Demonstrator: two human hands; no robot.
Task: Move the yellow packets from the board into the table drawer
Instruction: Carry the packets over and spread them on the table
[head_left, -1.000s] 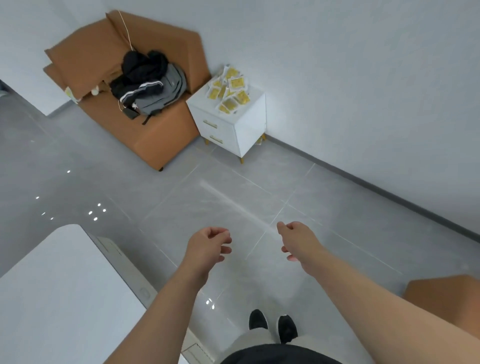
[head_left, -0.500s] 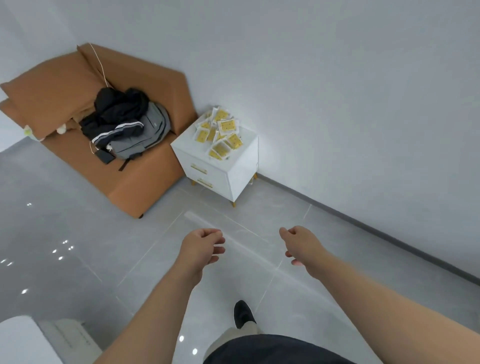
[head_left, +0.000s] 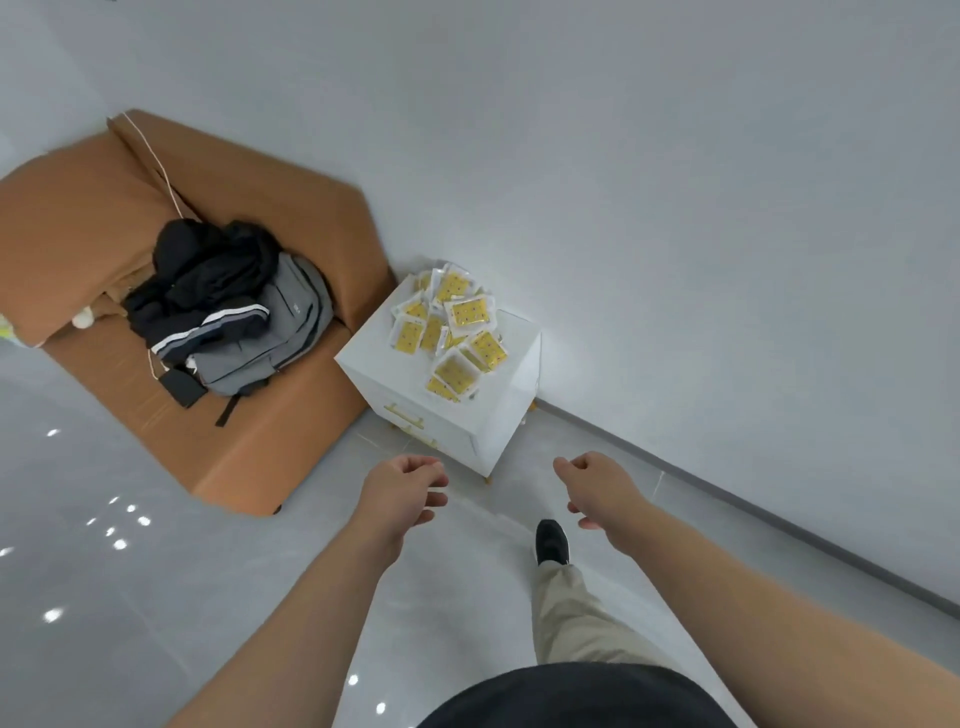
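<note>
Heap of yellow packets (head_left: 452, 332) on the white tabletop (head_left: 371, 345) by the wall (head_left: 675, 208), drawers (head_left: 415, 423) below closed, left hand (head_left: 402, 491) and right hand (head_left: 597, 488) held out low, fingers loosely curled, holding nothing, well apart from the packets, brown sofa (head_left: 270, 208) with backpack (head_left: 280, 332) alongside

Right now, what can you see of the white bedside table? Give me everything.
The bedside table is a white, glossy cabinet on short gold legs. It stands upright on the grey floor by the wall, right beside the brown sofa; whether they touch cannot be told. Its front shows two shut drawers, each with a gold bar handle. A loose pile of yellow packets lies on its top. Neither the left hand nor the right hand touches it.
</note>
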